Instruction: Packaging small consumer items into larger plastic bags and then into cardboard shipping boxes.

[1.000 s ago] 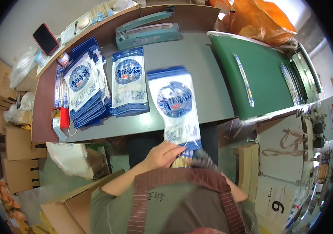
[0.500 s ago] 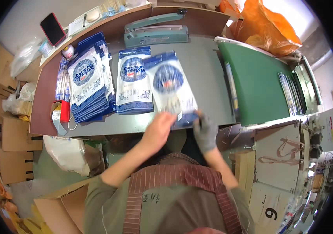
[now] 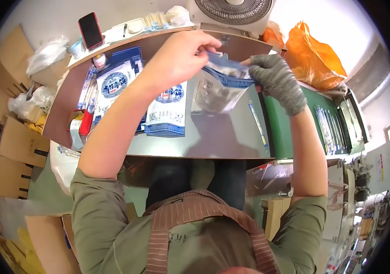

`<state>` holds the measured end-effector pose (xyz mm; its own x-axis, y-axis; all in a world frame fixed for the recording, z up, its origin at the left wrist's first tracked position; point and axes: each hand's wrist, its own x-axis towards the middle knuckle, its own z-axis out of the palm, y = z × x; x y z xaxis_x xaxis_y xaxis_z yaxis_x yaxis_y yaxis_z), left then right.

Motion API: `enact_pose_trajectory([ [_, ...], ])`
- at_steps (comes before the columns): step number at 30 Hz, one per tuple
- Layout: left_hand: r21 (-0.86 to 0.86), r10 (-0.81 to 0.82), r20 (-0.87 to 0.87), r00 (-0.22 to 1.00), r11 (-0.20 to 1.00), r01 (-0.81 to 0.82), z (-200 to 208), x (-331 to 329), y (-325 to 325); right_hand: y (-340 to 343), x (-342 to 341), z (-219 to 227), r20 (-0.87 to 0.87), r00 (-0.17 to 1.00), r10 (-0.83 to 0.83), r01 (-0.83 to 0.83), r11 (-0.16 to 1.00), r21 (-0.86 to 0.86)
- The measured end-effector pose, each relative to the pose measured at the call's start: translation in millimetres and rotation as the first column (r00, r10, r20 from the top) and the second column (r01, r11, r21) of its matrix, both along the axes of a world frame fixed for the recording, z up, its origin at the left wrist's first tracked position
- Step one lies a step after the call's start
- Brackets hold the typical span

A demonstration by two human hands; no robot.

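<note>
Blue-and-white bag (image 3: pixel 218 97), one, now raised toward the back of the grey table (image 3: pixel 158 146), edge pinched by bare left hand (image 3: pixel 181 57) and gloved right hand (image 3: pixel 277 78), handling apparently shifted from the front edge.

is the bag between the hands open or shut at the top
Looks open: the bag shows two blue edges standing apart at its top, between the left hand and gloved right hand, though that part is blurred.

pouch (image 3: pixel 220 93) — pale, blue-banded | glove (image 3: pixel 279 82) — grey | apron (image 3: pixel 204 212): brown, pale pinstripes
</note>
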<state>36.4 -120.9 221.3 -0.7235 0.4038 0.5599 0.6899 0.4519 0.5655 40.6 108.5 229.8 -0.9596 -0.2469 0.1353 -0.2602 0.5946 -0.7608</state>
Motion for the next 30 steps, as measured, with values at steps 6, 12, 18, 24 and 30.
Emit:
enact_pose_trajectory([
  [6, -0.189, 0.029, -0.221, 0.975, 0.979, -0.072, -34.4, 5.6, 15.7, -0.3, -29.3, -1.0, 0.082, 0.995, 0.064, -0.067, 0.997, 0.038],
  [12, -0.123, 0.006, -0.227, 0.974, 0.992, -0.035, -16.3, -16.5, -3.6, -15.4, -15.1, 15.2, -0.128, 0.991, 0.025, -0.049, 0.982, -0.184],
  [18, -0.066, 0.142, -0.381, 0.914, 0.981, -0.18, 6.4, -61.3, -15.6, -21.3, -74.7, 24.7, -0.299, 0.954, -0.026, -0.009, 0.993, -0.117],
  [24, -0.291, 0.079, -0.578, 0.812, 0.91, -0.295, -59.4, 19.2, -74.9, -67.7, -12.3, -66.8, -0.384, 0.902, 0.199, -0.282, 0.944, -0.172],
  [30, -0.467, 0.124, -0.165, 0.978, 0.864, -0.188, -236.1, 50.0, -98.1, -105.8, 8.7, -245.2, -0.099, 0.975, 0.2, -0.17, 0.952, 0.253],
])
